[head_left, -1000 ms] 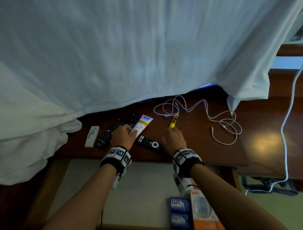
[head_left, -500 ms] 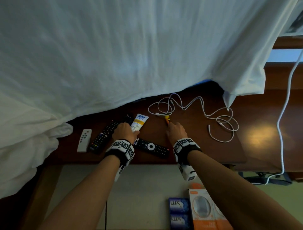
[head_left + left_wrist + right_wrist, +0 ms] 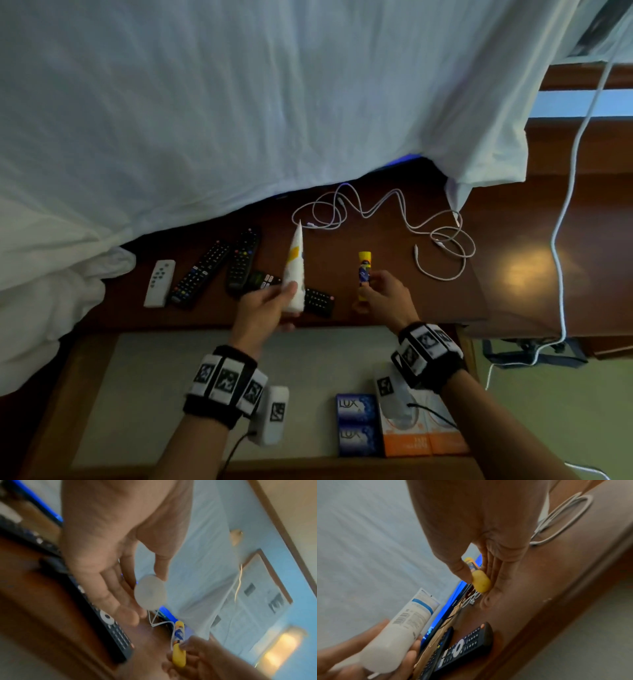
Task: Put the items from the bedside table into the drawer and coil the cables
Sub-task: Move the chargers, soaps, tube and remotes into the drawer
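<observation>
While both hands are raised above the bedside table (image 3: 394,274), each one holds an item lifted clear of its top. The left hand (image 3: 263,305) grasps a white tube (image 3: 295,270) by its cap end, thumb on one side and fingers on the other; the tube stands nearly upright, its flat crimped end pointing away from the person. In the left wrist view the round cap (image 3: 150,592) sits between the thumb and the fingers. The right hand (image 3: 387,301) pinches a small yellow stick (image 3: 363,275) near its lower end, between thumb and fingers; the stick is also close to upright, with a blue label round its middle.

Four remotes lie on the table, all left of the tube. A small white remote (image 3: 159,282) is farthest left. Two black remotes (image 3: 219,267) lie side by side between it and the tube. A third black remote (image 3: 317,299) lies partly behind the tube and the left hand.

A white cable (image 3: 394,219) lies in loose, uncoiled loops on the table, beyond and to the right of the yellow stick. White bedding (image 3: 239,102) hangs over the far edge of the table.

The drawer (image 3: 171,377) stands open on the near side of the table, beneath both wrists. Blue soap boxes (image 3: 356,425) and an orange box (image 3: 424,438) lie in it, beneath the right wrist.
</observation>
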